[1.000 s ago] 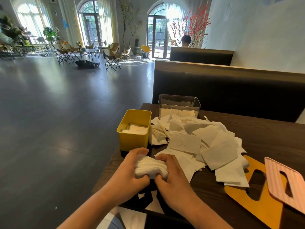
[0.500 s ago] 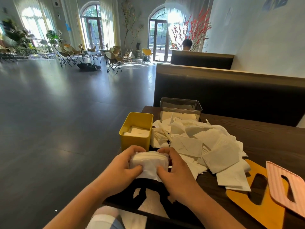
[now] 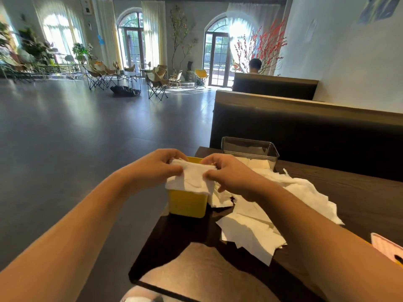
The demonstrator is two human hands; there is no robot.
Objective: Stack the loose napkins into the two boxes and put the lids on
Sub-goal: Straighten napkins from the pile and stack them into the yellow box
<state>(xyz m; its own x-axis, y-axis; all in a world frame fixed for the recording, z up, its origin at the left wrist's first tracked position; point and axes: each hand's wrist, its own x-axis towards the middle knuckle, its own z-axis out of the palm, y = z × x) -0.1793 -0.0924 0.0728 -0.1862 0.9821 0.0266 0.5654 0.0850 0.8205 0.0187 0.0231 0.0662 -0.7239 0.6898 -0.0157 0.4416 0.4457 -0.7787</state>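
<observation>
- The napkin bundle (image 3: 189, 179) has moved from the table's near edge to just over the mouth of the yellow box (image 3: 187, 203), at the left edge of the table (image 3: 359, 192).
- Left hand (image 3: 157, 168) and right hand (image 3: 231, 175) each pinch one end of it, fingers curled round.
- It looks ready to be pushed in.
- Much remains: the loose pile (image 3: 283, 192) covers mid-table, the clear box (image 3: 250, 149) at the far edge looks barely filled, and the pink lid (image 3: 386, 247) lies unused.

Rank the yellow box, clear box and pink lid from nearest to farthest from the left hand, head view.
1. The yellow box, just under the left hand, which holds napkins over it.
2. The clear box, beyond it and to the right.
3. The pink lid, far right at the frame's edge.
</observation>
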